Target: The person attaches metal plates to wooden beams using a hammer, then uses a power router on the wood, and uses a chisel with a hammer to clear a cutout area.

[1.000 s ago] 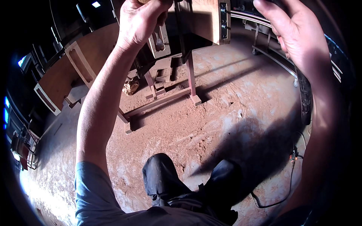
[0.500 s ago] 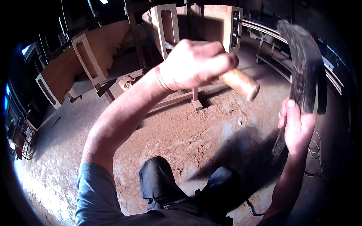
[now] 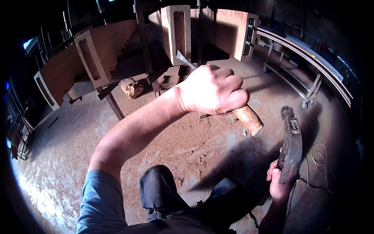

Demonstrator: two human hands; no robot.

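Observation:
My left hand (image 3: 216,89) is closed round a chisel in front of the middle wooden panel. The chisel's pale wooden handle (image 3: 249,120) sticks out toward the lower right, and its flat metal blade points to the upper left. Lower and to the right, my right hand (image 3: 277,183) grips a dark, worn claw hammer (image 3: 292,148), its round face uppermost. The fingers hide most of the hammer's handle. Hammer and chisel handle are apart. Behind the chisel stands a panel with a long rounded slot in its pale end (image 3: 170,37).
More slotted panels (image 3: 90,58) stand among dark upright clamps at the back left. A crumpled brown bag (image 3: 132,89) lies below them. Sawdust (image 3: 175,132) covers the floor. At right are a wheeled rack (image 3: 290,80) with long strips and a loose cable (image 3: 321,165).
The hammer has come down and toward me with my right hand. My left hand has shifted slightly right and down, and the chisel's blade now shows clearly.

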